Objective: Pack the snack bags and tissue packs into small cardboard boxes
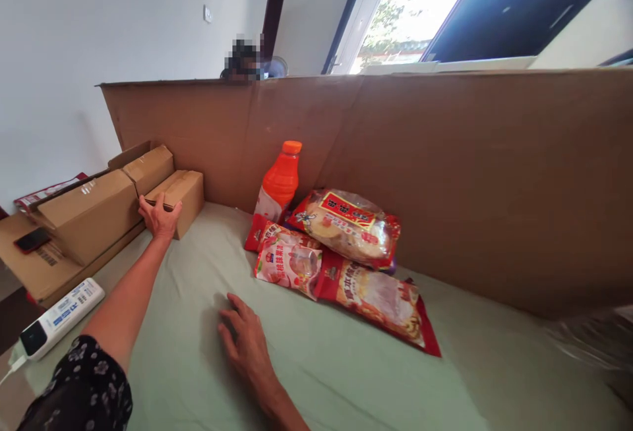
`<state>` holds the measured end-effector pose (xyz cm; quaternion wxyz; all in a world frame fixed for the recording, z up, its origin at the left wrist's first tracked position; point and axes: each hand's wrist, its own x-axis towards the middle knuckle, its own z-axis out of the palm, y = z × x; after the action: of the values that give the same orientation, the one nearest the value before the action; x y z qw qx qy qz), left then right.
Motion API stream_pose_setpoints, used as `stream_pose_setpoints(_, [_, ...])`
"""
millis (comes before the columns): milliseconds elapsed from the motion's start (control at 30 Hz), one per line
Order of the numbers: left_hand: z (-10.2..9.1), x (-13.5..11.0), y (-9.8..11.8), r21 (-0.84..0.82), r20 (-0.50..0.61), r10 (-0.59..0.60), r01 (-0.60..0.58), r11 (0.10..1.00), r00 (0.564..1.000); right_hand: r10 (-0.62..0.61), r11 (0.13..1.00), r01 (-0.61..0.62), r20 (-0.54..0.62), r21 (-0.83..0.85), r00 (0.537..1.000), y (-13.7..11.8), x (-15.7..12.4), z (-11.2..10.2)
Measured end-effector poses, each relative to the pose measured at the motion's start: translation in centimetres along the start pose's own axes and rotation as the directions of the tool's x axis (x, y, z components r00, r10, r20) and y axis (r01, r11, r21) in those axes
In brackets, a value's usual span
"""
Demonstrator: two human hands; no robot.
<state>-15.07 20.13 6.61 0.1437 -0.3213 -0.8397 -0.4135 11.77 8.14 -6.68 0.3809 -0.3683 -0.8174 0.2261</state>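
My left hand [161, 219] grips the near end of a small cardboard box [190, 200], thumb on one side and fingers on the other. That box lies beside larger cardboard boxes [99, 207] at the left. My right hand [244, 342] is over the green sheet [321, 365], fingers apart and holding nothing. Beyond it are a pink snack bag [288, 266] and a red snack bag [378, 299]. A clear-and-red bag of rice crackers [349, 223] rests on top of other packs. An orange drink bottle [281, 184] leans behind them against a cardboard wall.
The tall cardboard wall [445, 174] runs across the back. A white power bank [62, 319] with a cable and a black phone [32, 240] lie at the left. Crumpled clear plastic [593, 335] is at the right. A person's head [242, 60] shows beyond the wall.
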Motion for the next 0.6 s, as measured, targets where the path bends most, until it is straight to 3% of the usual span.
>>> stream_pose_setpoints(167, [1.2,0.9,0.7,-0.006,0.029,-0.023,0.023,1.000,0.999,-0.001,1.000,0.001,0.012,-0.002,1.000,0.0,-0.2,-0.1])
stream_pose_setpoints(333, [0.1,0.4,0.1,-0.030,0.066,-0.011,0.013,0.999,0.998,0.039,0.999,-0.038,0.126,-0.015,0.991,-0.8,1.2,-0.9])
stream_pose_setpoints(400, [-1.1,-1.8,0.0,-0.056,0.099,0.018,-0.013,0.998,0.995,0.078,0.997,-0.071,0.180,-0.043,0.981,-1.8,2.0,-1.5])
stream_pose_setpoints(500, [-3.5,-7.2,0.1,-0.142,0.212,0.127,-0.099,0.985,0.969,0.112,0.991,-0.096,0.179,-0.098,0.977,-3.6,3.0,-2.3])
stream_pose_setpoints(600, [-4.4,-12.0,-0.5,-0.294,0.364,0.369,-0.271,0.917,0.855,0.118,0.986,-0.093,0.182,-0.141,0.976,-3.8,4.5,-3.3])
